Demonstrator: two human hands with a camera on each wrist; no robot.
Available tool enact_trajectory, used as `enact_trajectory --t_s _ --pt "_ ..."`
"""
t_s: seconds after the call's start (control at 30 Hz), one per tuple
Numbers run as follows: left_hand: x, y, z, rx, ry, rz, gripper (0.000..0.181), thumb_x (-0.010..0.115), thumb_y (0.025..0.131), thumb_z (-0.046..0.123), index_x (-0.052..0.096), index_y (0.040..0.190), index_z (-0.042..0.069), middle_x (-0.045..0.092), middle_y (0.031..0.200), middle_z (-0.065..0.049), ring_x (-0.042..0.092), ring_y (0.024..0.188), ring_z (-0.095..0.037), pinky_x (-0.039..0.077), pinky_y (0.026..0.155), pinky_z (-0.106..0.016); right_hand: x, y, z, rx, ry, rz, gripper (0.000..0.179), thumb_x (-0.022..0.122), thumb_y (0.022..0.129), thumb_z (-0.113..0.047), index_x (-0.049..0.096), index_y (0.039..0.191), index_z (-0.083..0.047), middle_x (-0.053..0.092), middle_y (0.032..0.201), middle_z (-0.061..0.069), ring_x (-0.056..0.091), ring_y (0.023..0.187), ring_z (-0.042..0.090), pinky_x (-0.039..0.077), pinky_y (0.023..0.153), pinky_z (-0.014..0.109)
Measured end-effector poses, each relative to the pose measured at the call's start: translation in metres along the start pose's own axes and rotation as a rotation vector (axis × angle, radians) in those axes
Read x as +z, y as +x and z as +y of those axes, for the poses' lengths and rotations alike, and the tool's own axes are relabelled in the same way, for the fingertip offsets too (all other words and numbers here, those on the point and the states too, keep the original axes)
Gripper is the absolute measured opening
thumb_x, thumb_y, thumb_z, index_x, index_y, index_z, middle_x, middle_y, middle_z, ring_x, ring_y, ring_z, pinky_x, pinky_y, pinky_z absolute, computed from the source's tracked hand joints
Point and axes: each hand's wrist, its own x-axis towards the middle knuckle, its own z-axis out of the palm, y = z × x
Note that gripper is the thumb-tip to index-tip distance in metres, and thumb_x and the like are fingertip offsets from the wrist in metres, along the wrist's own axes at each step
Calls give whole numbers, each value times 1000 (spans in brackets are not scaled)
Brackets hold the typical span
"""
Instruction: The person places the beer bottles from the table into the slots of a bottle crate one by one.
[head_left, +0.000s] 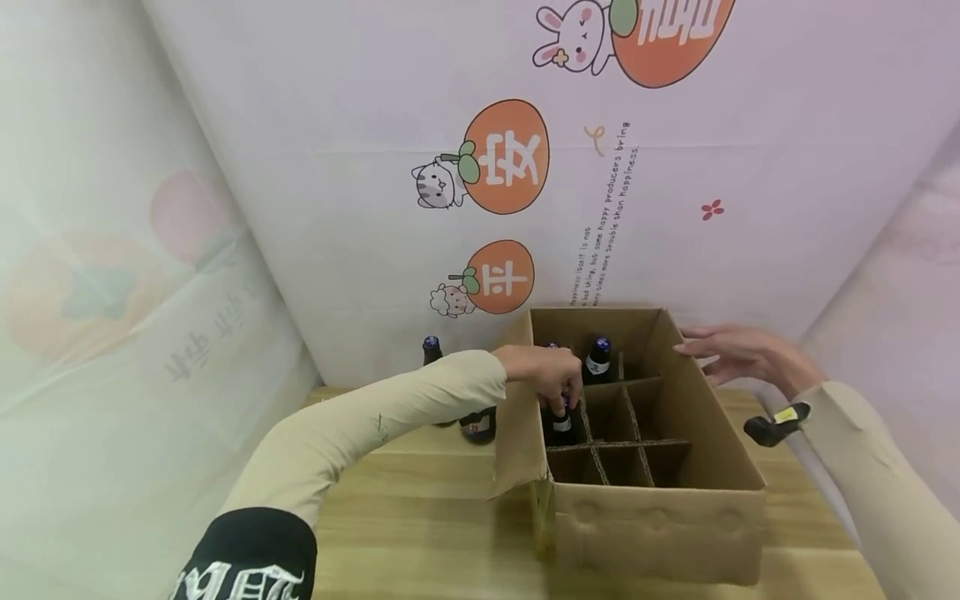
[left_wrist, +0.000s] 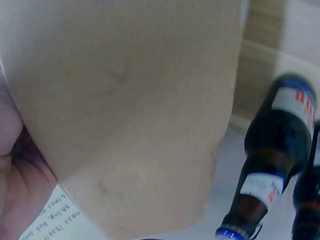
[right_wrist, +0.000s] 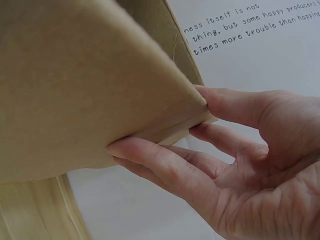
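A tall brown cardboard box (head_left: 660, 533) with its top open has cardboard dividers (head_left: 626, 408) inside. My left hand (head_left: 543, 371) reaches over its left side and grips a dark beer bottle (head_left: 561, 429) by the top, down in a left-hand cell. Farther back in the box stands another blue-capped bottle (head_left: 597, 362), and a third cap (head_left: 552, 344) shows just behind the left hand. On the right, my right hand (head_left: 746, 354) pinches the box's upper edge; in the right wrist view its thumb lies at the cardboard rim (right_wrist: 195, 95), with fingers against the outer face.
Left of the box, dark bottles stand on the wooden table (head_left: 420, 517), one (head_left: 431, 350) near the back and one (head_left: 478, 427) partly behind the left sleeve. A flap (head_left: 517, 442) hangs outward on the box's left. A printed white wall covering (head_left: 360, 208) rises behind.
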Motion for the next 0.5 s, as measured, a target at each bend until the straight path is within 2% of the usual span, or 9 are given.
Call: enact_trajectory --t_s 0.17,0.23,0.4,0.5 --pt "6 3 -5 36 3 28 16 79 95 9 81 110 5 76 116 -5 73 69 -12 58 65 -20 0 -2 2 -10 -25 4 80 48 113 -22 -9 164 -1 5 167 36 50 138 52 63 86 36" --pt "7 4 -7 49 12 42 17 79 95 11 81 111 5 77 111 -3 71 66 -10 57 66 -19 -2 -3 3 -12 -39 8 80 48 113 -24 -8 165 -1 7 167 36 52 137 50 63 82 34" --pt "8 7 -4 69 28 77 19 79 95 12 81 113 6 77 92 -4 66 61 -9 55 69 -19 -6 -9 4 -21 -45 5 80 47 113 -23 -10 164 1 4 167 37 57 134 44 63 81 35" --pt "8 7 -2 77 65 96 20 80 94 13 81 114 7 78 97 -3 67 74 -8 54 75 -18 -6 -12 3 -28 -56 10 81 48 113 -23 -10 164 2 4 166 38 59 132 43 63 82 36"
